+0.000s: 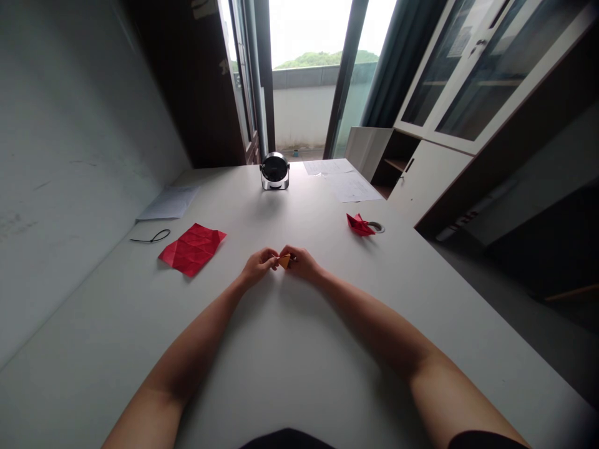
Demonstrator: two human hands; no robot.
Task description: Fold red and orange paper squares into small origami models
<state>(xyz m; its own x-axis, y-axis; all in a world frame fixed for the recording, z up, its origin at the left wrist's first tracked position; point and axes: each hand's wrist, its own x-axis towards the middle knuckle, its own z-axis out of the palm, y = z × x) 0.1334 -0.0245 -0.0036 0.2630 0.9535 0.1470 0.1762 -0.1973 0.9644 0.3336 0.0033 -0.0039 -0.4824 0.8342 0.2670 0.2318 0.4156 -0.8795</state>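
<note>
A small folded piece of orange-yellow paper is held between my two hands above the middle of the white table. My left hand pinches its left edge with thumb and fingers. From the other side my right hand grips it, its fingers curled and partly hiding the paper. To the left lies a creased, unfolded sheet of red paper. On the right sits a folded red paper boat, touching or very near a pale ring-shaped object, perhaps a tape roll.
A round black device on a silver stand stands at the table's far edge. White papers lie at the back right, another sheet at the back left. A looped black cable tie rests by the left wall. Cabinets stand beyond the right edge.
</note>
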